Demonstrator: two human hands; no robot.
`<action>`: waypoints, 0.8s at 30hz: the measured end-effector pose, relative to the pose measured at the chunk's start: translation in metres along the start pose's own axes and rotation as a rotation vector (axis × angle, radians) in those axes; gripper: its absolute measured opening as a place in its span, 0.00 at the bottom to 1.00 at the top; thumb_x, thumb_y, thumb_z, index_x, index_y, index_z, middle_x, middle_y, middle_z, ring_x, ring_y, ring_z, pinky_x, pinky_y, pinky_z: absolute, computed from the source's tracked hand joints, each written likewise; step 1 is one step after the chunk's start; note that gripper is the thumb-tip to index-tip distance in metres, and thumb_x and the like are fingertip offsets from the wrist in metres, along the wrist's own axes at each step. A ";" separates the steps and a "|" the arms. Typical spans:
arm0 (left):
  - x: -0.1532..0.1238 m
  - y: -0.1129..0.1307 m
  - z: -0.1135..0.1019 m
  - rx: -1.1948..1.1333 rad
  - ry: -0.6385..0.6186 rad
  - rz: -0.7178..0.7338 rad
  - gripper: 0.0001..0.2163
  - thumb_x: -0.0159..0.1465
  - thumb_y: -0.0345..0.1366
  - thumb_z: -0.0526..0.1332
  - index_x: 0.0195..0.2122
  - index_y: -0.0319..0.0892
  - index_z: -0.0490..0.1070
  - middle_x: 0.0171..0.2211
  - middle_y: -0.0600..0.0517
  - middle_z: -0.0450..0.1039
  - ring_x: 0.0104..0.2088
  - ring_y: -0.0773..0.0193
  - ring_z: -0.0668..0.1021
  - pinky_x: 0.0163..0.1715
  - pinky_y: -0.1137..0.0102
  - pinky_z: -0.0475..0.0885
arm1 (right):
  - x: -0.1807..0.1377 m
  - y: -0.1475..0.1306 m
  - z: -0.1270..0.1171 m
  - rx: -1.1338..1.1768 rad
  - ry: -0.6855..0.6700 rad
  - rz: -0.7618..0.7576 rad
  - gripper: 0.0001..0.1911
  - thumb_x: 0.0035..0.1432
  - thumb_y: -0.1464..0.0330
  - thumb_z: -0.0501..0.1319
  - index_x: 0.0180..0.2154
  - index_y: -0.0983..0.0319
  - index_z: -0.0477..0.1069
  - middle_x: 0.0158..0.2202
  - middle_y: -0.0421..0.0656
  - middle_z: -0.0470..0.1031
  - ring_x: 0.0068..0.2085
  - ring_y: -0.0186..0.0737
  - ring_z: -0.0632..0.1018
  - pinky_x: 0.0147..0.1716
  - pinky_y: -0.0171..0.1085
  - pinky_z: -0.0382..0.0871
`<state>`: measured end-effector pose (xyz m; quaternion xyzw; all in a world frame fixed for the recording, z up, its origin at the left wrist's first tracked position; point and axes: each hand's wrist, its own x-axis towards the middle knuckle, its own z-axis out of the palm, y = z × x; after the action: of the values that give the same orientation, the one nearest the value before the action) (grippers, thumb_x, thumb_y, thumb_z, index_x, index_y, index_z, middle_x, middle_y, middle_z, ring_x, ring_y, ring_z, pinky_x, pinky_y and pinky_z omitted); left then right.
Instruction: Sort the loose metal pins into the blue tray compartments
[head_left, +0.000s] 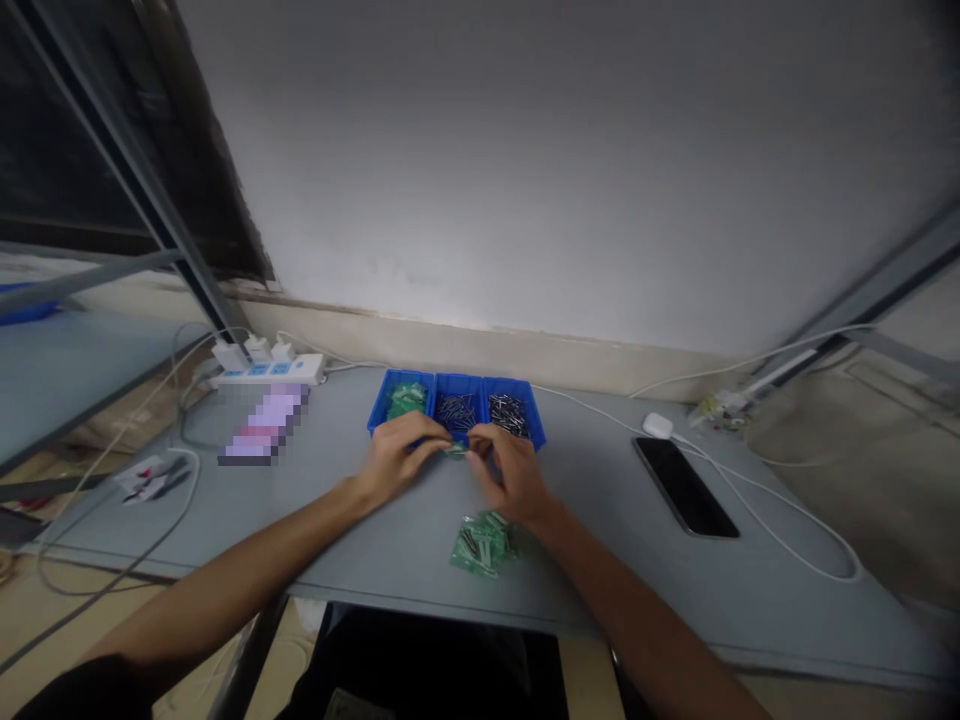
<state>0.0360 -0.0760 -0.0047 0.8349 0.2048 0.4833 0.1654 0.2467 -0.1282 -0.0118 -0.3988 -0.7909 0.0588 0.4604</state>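
My left hand (396,457) and my right hand (512,472) meet in front of three joined blue bins (537,420). Between their closed fingertips is a small green plastic bag (455,450), mostly covered by the fingers; whether anything is inside it cannot be made out. Green bags (407,398) fill the left bin. Loose metal screws (456,411) lie in the middle bin, and shorter, darker metal pieces (508,413) in the right one. Nearer to me, beside my right forearm, rests a pile of green bags with screws in them (482,547).
On the right lie a dark phone (686,487), a white charger (658,426) and its looping cable. At the left are a power strip (307,370) with plugs, a pixelated purple-screened device (266,425) and crumpled wrappers (152,478). A wall stands behind the table.
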 end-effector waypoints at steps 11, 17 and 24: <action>-0.002 -0.014 0.001 -0.245 -0.072 -0.333 0.19 0.63 0.45 0.69 0.51 0.42 0.73 0.32 0.53 0.75 0.32 0.64 0.78 0.35 0.69 0.75 | -0.006 0.002 0.019 0.116 0.092 0.187 0.14 0.67 0.65 0.58 0.53 0.59 0.64 0.30 0.39 0.78 0.23 0.34 0.75 0.27 0.34 0.69; 0.000 -0.009 0.003 -0.284 -0.075 -0.392 0.16 0.64 0.43 0.69 0.47 0.42 0.70 0.26 0.57 0.67 0.27 0.67 0.73 0.30 0.71 0.69 | -0.005 0.005 0.014 0.008 0.050 0.053 0.09 0.68 0.64 0.58 0.48 0.58 0.70 0.31 0.40 0.78 0.28 0.35 0.77 0.31 0.34 0.71; -0.003 -0.014 0.002 -0.408 -0.093 -0.401 0.19 0.67 0.43 0.65 0.55 0.43 0.62 0.29 0.56 0.71 0.28 0.66 0.77 0.32 0.70 0.72 | 0.000 -0.001 0.004 -0.008 0.007 -0.033 0.17 0.68 0.72 0.53 0.54 0.58 0.72 0.43 0.44 0.81 0.33 0.36 0.79 0.37 0.35 0.74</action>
<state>0.0342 -0.0654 -0.0145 0.7486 0.2565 0.4332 0.4315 0.2430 -0.1278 -0.0128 -0.3876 -0.7961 0.0468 0.4624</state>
